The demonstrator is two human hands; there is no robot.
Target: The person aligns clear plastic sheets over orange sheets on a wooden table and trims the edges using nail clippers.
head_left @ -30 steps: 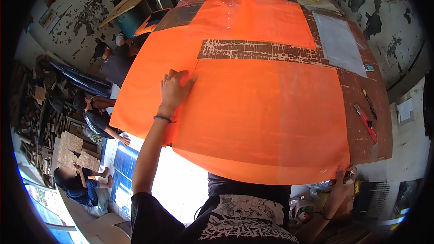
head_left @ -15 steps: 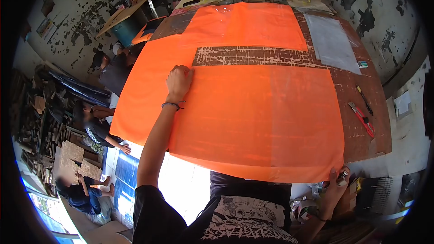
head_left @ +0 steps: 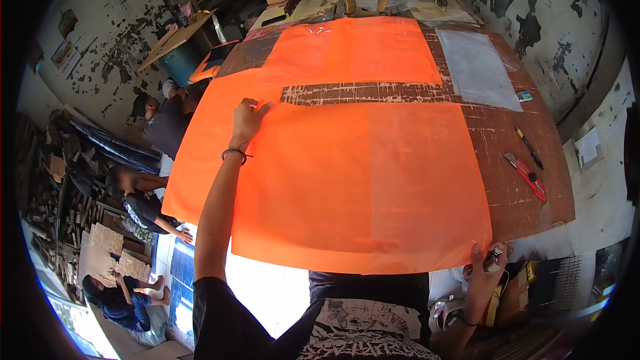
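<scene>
1 thin orange plastic sheet (head_left: 347, 180) stretches sideways, its far-left corner by my left fingers (head_left: 248, 103), near-right corner at my right fingers (head_left: 476, 253); I can't tell whether either grips.

Your translucent orange sheet (head_left: 360, 180) is lying mostly flat on the brown surface (head_left: 527, 210), its near edge running past your waist.
</scene>
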